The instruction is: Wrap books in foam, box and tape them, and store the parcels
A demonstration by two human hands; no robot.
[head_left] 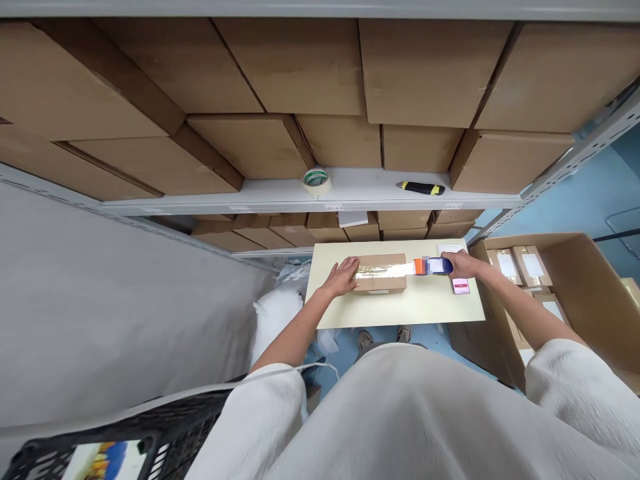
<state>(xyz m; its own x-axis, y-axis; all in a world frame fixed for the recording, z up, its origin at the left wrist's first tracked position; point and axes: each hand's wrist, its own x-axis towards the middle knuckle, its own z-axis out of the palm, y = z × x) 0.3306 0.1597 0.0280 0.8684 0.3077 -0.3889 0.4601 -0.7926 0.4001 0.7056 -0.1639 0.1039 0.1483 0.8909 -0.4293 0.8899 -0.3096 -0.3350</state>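
Centrally, upon a pale yellow surface (pixel 360 312): a brown carton (pixel 383 283), with a shiny strip of tape (pixel 383 271) running lengthwise over its top. At the carton's left end, the left hand (pixel 343 276), fingers extended, laid flat over the top and gripping nothing. Just beyond its right end, the right hand (pixel 461 264), fingers wrapped around the blue end of an orange-headed tape dispenser (pixel 436 266); between dispenser and carton, a short span of tape. Right of the carton, a white sheet (pixel 450 249), partly hidden by hand and dispenser, and a phone (pixel 461 287). Behind the carton, a grey shelf (pixel 363 183) stacked with brown boxes (pixel 340 140); along its front, a tape roll (pixel 323 184) to the carton's left and a black-and-yellow knife (pixel 421 188) to its right. Farther right of the carton, a large open box (pixel 585 260) of smaller labelled boxes (pixel 533 267), partly screened by the right forearm. Left of the carton, off the surface, a white bundle (pixel 273 313), partly behind the left forearm; nearer, a black crate (pixel 187 417), partly behind the left sleeve.
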